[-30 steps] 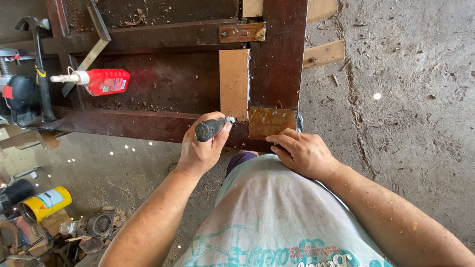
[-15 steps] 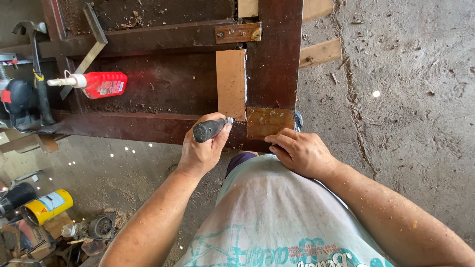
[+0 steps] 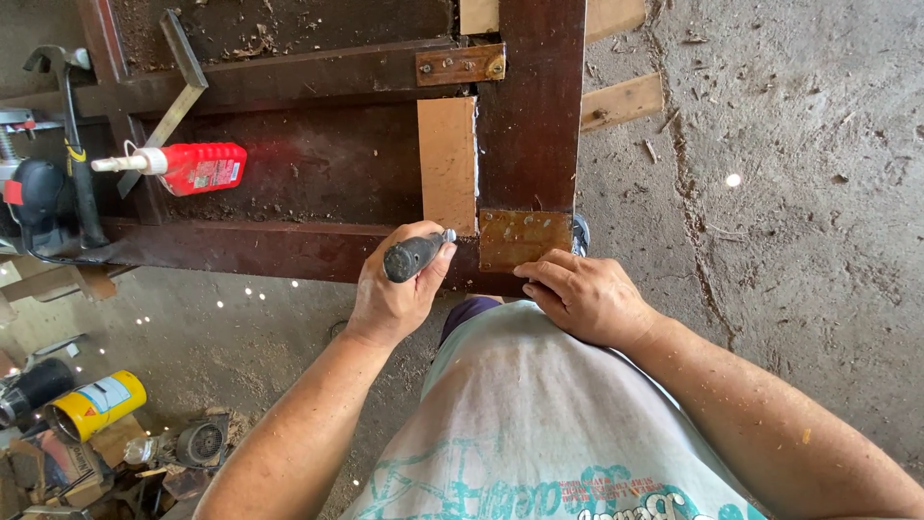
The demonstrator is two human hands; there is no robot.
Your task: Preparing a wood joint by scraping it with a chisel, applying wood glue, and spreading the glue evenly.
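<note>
Wooden frame (image 3: 529, 125): our left hand (image 3: 395, 289) clenched on screwdriver (image 3: 416, 254), tip beside corner plate (image 3: 525, 238); right hand (image 3: 587, 294) presses plate, grasping nothing. Risk: tip slipping toward right fingers (image 3: 544, 274) under push.

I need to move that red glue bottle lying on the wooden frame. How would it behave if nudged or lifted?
The red glue bottle lies on its side and looks round, so a nudge would probably roll it across the dark wooden frame. It looks like thin plastic, so likely light and a bit squeezable. Its white nozzle seems narrow, so lifting by the body looks safer.
</note>
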